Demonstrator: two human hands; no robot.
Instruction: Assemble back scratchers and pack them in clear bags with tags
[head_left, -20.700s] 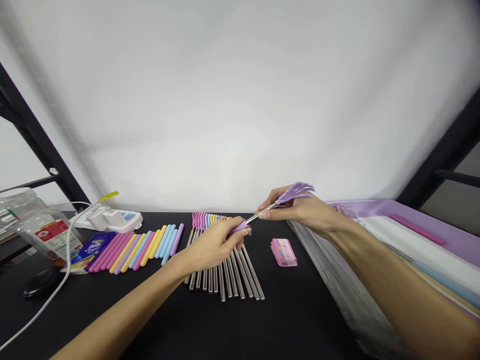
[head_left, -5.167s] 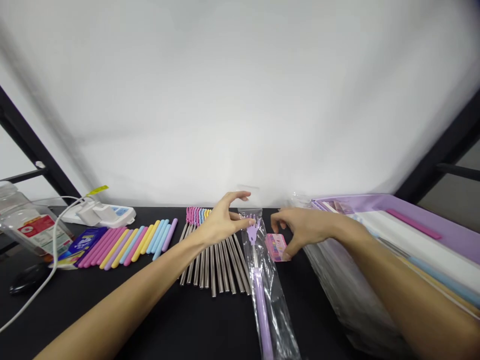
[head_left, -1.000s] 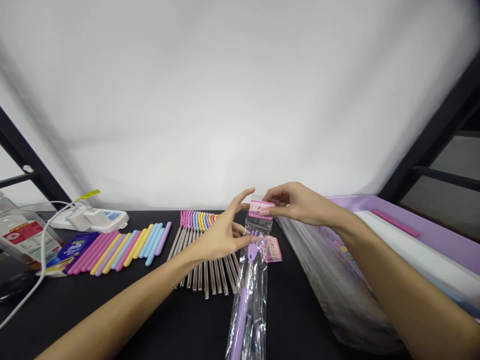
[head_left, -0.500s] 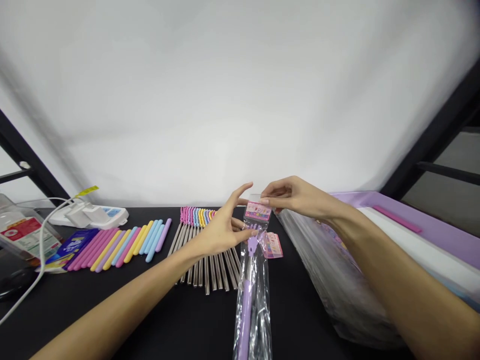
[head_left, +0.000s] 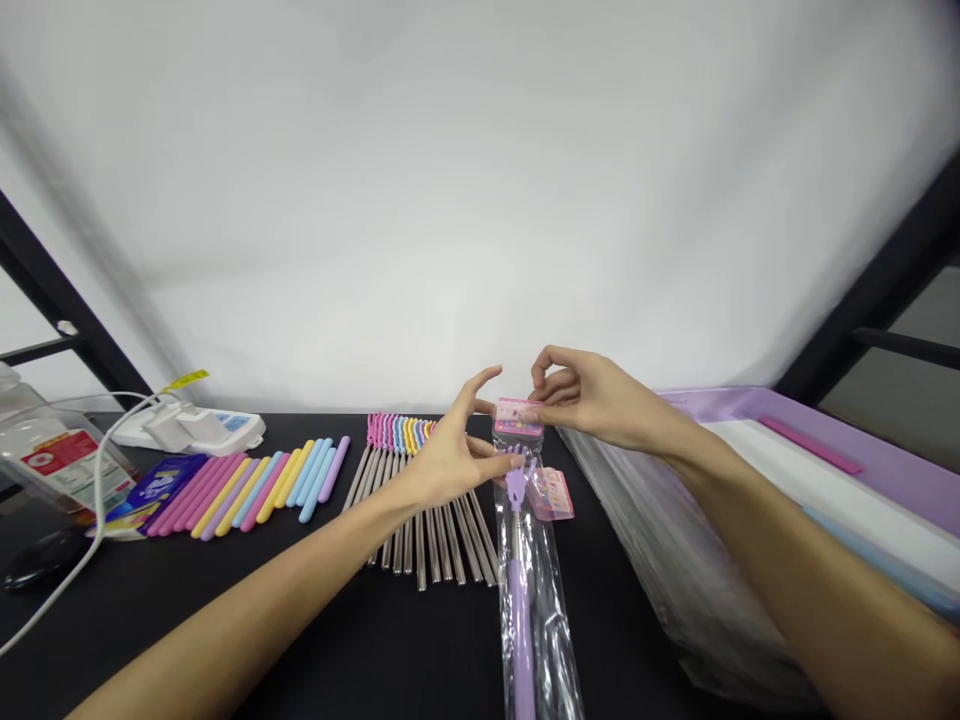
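A clear plastic bag point(head_left: 553, 610) lies lengthwise on the black table, with a purple hand-shaped stick point(head_left: 520, 600) inside it. A pink printed card point(head_left: 517, 415) sits at the bag's top end. My left hand point(head_left: 454, 450) has its thumb on the bag by the stick's purple head, its index finger raised and spread. My right hand point(head_left: 574, 395) pinches the right edge of the card and bag top. Another pink card point(head_left: 551, 494) lies just right of the stick's head, partly under the plastic.
Metal rods with coloured heads point(head_left: 435, 545) and a row of coloured tubes point(head_left: 259, 488) lie left. Farther left are a power strip point(head_left: 244, 432), cable, plastic jar point(head_left: 75, 465) and black mouse point(head_left: 46, 560). Clear bags point(head_left: 660, 540) and a purple bin point(head_left: 892, 485) stand right.
The lower part of the bag and stick has swung to the right. The view has shifted slightly, and my right hand's fingers have curled higher beside the card.
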